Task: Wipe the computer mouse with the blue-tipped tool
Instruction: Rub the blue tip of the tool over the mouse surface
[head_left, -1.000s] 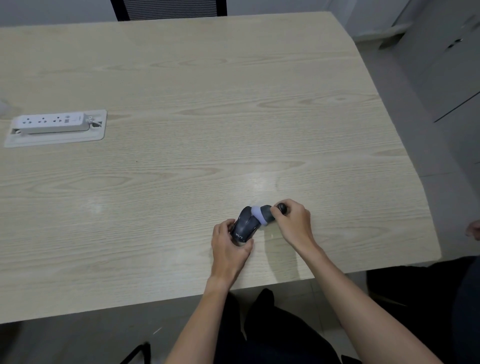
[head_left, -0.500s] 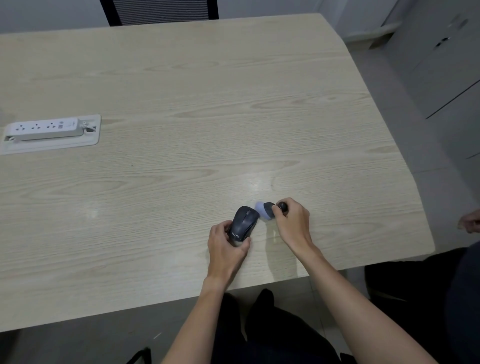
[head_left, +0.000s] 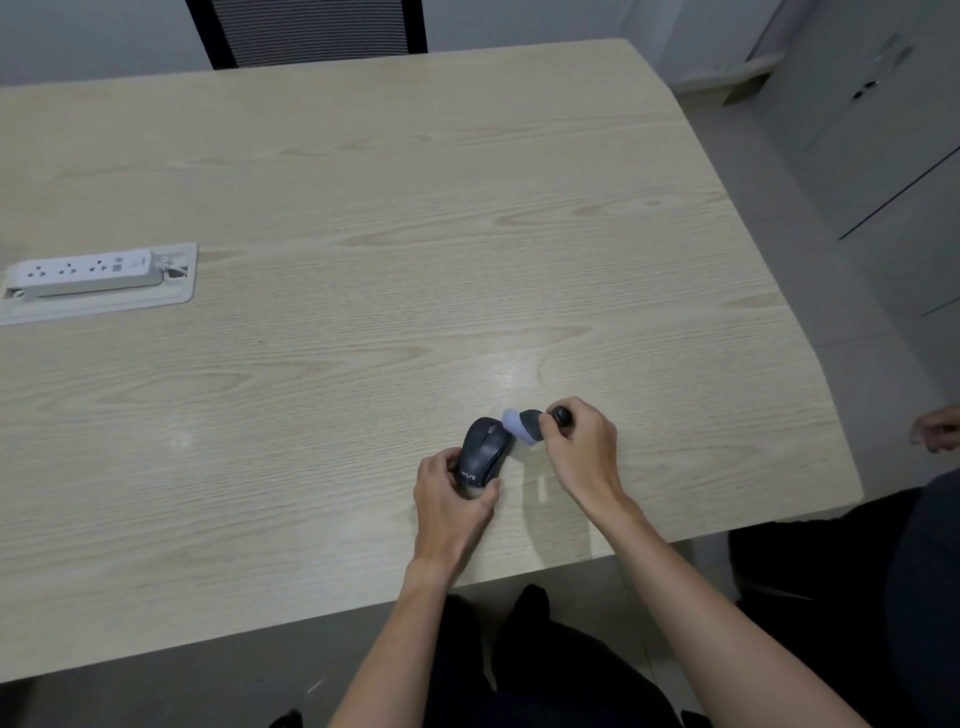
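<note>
Mouse (head_left: 483, 451) sits on table (head_left: 363, 208) (power strip (head_left: 83, 273) well apart).

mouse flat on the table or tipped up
Flat: the mouse rests top-up on the table, left hand gripping its rear.

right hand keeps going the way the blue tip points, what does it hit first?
The right hand aims the blue-tipped dark cleaning tool leftward at the dark grey computer mouse, steadied on the pale wood table by the left hand. The mouse's right front edge comes first; whether they already touch is unclear.
</note>
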